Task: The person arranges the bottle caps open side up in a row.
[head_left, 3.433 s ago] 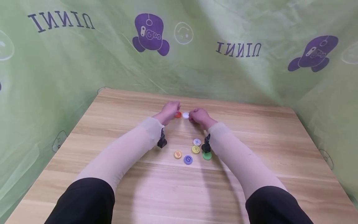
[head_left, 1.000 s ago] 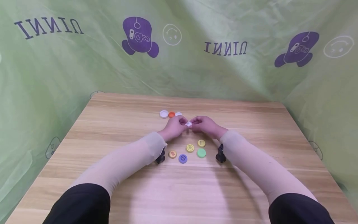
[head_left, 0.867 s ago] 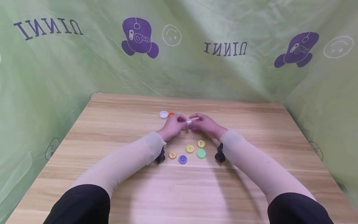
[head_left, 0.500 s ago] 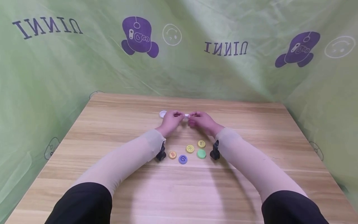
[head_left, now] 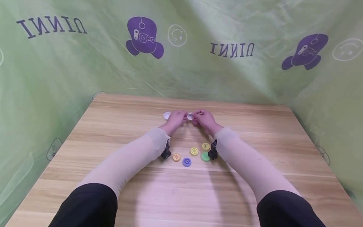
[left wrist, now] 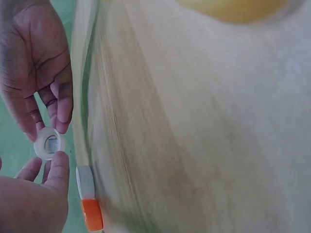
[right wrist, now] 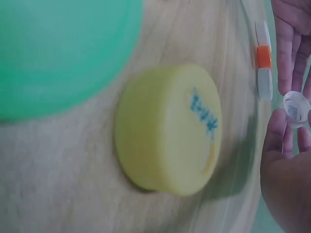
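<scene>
A small white bottle cap (head_left: 190, 116) is held between my two hands near the far edge of the table. My left hand (head_left: 176, 119) pinches it from the left, my right hand (head_left: 204, 120) from the right. In both wrist views its hollow inner side with a pale patch shows. Just beyond my left hand, a white cap (head_left: 167, 115) stays visible in the head view. The orange-red cap (left wrist: 92, 214) and another white cap (left wrist: 85, 182) beside it in the row show in the left wrist view; my left hand hides them from the head camera.
Nearer on the wooden table (head_left: 175, 195) lie several caps: an orange one (head_left: 176, 157), a blue one (head_left: 187, 162), two yellow ones (head_left: 194, 151) and a green one (head_left: 205, 156) partly behind my right wrist camera (head_left: 213, 150). A green printed cloth (head_left: 193, 75) hangs behind.
Earlier a pale cap lay among the front caps; a second ago both hands held it nearer. It is now farther back and turned. My right hand has shifted slightly away from me.
</scene>
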`<act>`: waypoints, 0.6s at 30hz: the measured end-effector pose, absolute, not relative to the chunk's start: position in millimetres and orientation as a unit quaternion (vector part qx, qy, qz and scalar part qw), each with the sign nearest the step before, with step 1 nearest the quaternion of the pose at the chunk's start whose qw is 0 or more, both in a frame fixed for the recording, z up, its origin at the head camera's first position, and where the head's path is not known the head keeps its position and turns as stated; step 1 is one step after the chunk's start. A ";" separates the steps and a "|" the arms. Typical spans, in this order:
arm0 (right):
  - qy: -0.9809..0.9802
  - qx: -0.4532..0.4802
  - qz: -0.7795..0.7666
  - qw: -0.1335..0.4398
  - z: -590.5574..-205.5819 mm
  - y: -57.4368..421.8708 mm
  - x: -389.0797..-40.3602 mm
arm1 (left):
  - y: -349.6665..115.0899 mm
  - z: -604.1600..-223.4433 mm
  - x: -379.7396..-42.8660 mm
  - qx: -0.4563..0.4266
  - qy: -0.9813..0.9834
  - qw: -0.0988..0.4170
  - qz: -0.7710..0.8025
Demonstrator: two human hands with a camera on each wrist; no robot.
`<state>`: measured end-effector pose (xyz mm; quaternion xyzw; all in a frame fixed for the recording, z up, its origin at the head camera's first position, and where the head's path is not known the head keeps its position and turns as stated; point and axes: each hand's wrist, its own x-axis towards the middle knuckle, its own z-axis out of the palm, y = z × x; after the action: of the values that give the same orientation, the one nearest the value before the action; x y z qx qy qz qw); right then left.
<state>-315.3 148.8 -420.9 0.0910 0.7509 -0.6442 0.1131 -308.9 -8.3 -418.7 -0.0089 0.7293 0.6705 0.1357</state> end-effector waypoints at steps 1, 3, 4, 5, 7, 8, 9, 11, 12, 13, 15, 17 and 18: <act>0.747 0.093 -0.648 0.113 -421.5 148.3 -315.8 | -8.3 -418.0 -309.5 -0.015 0.719 0.141 0.680; 0.743 0.096 -0.652 0.115 -422.6 147.7 -317.0 | -8.2 -415.7 -309.6 -0.021 0.701 0.150 0.697; 0.742 0.096 -0.653 0.117 -423.9 148.1 -317.5 | -7.9 -415.8 -309.4 -0.024 0.693 0.155 0.704; 0.741 0.096 -0.653 0.121 -424.9 148.5 -317.8 | -7.6 -415.8 -309.2 -0.028 0.685 0.158 0.711; 0.743 0.094 -0.650 0.129 -426.2 149.5 -319.2 | -7.3 -415.6 -309.0 -0.030 0.677 0.165 0.716; 0.744 0.093 -0.648 0.133 -426.4 150.0 -320.1 | -7.1 -415.0 -309.1 -0.031 0.677 0.168 0.715; 0.745 0.095 -0.646 0.138 -426.4 150.5 -320.8 | -6.9 -414.2 -309.1 -0.033 0.676 0.171 0.716; 0.745 0.098 -0.643 0.149 -425.5 151.6 -322.0 | -6.2 -412.0 -309.2 -0.035 0.671 0.179 0.719; 0.745 0.100 -0.641 0.154 -425.2 151.9 -322.8 | -5.7 -410.8 -309.2 -0.036 0.669 0.183 0.719; 0.744 0.103 -0.640 0.159 -425.0 152.1 -323.5 | -5.2 -409.9 -309.3 -0.038 0.667 0.188 0.720; 0.744 0.106 -0.638 0.168 -424.4 151.9 -324.4 | -5.1 -409.0 -309.6 -0.041 0.666 0.196 0.719; 0.744 0.106 -0.637 0.172 -423.7 152.1 -325.0 | -4.5 -409.5 -310.7 -0.043 0.666 0.202 0.717; 0.745 0.107 -0.636 0.173 -423.5 151.8 -325.3 | -4.7 -410.0 -310.8 -0.042 0.668 0.204 0.715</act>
<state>-325.3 151.8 -423.5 0.1073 0.7447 -0.6357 0.1725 -310.8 -4.7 -410.0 -0.0420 0.6676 0.7149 0.2036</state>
